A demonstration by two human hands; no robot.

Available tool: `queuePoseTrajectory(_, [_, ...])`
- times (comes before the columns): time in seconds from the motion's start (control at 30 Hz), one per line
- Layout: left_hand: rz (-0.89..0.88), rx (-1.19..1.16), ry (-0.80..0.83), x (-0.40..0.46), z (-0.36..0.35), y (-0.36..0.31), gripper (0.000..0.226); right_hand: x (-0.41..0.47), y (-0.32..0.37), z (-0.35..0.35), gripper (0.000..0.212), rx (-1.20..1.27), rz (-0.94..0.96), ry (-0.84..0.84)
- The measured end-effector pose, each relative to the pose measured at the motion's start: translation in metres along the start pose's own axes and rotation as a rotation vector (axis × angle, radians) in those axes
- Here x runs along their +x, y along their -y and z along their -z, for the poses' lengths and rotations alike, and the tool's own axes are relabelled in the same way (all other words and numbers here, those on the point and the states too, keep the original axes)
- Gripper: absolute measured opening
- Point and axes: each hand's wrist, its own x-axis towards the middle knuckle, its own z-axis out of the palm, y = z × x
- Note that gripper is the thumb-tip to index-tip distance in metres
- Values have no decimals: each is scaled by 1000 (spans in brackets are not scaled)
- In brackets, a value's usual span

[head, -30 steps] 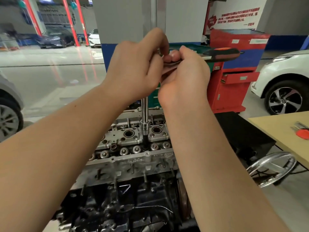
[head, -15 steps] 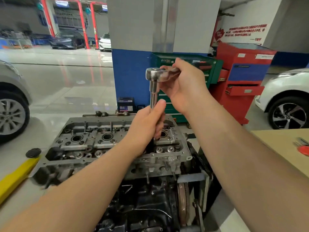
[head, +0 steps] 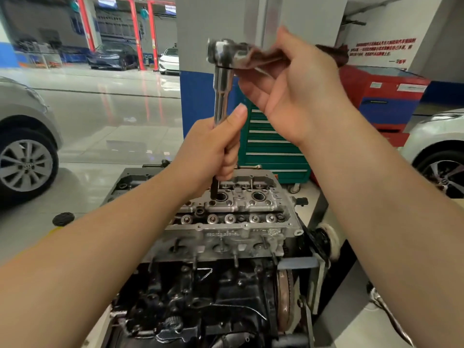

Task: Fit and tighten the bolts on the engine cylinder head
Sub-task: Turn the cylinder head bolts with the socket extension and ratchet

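floor (head: 105, 114): glossy pale, reflective
pillar (head: 226, 33): grey top, blue base, centre far
tool chests: green (head: 273, 149) centre, red (head: 386, 101) right
cars: silver (head: 22, 136) near left, white (head: 439, 146) near right
far left: red lift posts (head: 135, 31)

The ratchet (head: 241, 56) handle is blurred and mostly hidden inside the right hand (head: 296, 96). The left hand (head: 213, 151) covers the middle of the extension (head: 221, 96), and its lower tip is too dark to see. The red wall text (head: 381, 50) is too small to read.
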Motion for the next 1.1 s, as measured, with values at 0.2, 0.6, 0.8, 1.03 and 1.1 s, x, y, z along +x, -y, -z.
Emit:
queuePoseTrajectory(0.2, [32, -3, -26, -13, 21, 16, 58, -1, -23, -6, 27, -29, -105, 1])
queuePoseTrajectory(0.6, [24, -100, 8, -14, 35, 32, 56, 2, -30, 8, 42, -361, -154, 74])
queuePoseTrajectory(0.8, [65, -77, 74, -9, 42, 32, 60, -8, -14, 5, 52, -802, -162, -67])
queuePoseTrajectory(1.03, [88, -84, 109, -7, 41, 38, 57, -4, 1, -24, 57, -1852, 659, 314])
queuePoseTrajectory(1.1, [88, -98, 112, -7, 42, 38, 57, 12, -5, -31, 52, -1779, 307, 518])
